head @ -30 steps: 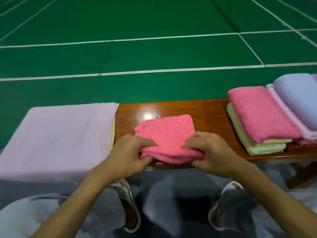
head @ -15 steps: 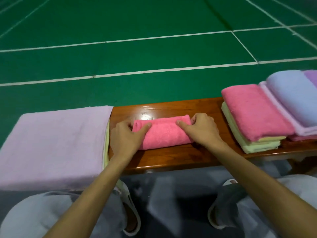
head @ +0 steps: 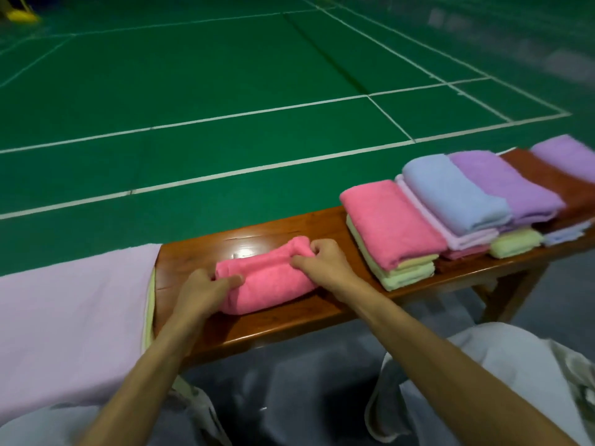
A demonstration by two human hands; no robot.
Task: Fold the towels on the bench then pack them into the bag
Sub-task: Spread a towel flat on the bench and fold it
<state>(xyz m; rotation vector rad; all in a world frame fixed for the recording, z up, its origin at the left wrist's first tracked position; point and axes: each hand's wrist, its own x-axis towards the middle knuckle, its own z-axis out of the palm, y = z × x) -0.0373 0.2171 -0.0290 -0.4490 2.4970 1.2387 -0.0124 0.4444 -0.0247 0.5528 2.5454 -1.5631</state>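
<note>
We have the pink towel lying on the wooden surface between our two hands, gathered into a thick bundle (rolled or folded, we cannot quite tell). Our left hand grips its left end, fingers curled round the cloth. Our right hand pinches the right end near the far edge. We judge this to be the folding step, with this piece nearly finished. The next move calls for lifting the bundle without letting it spring open, setting it by the folded stack on the right, then starting on the lilac towel spread at left. No bag is in view.
</note>
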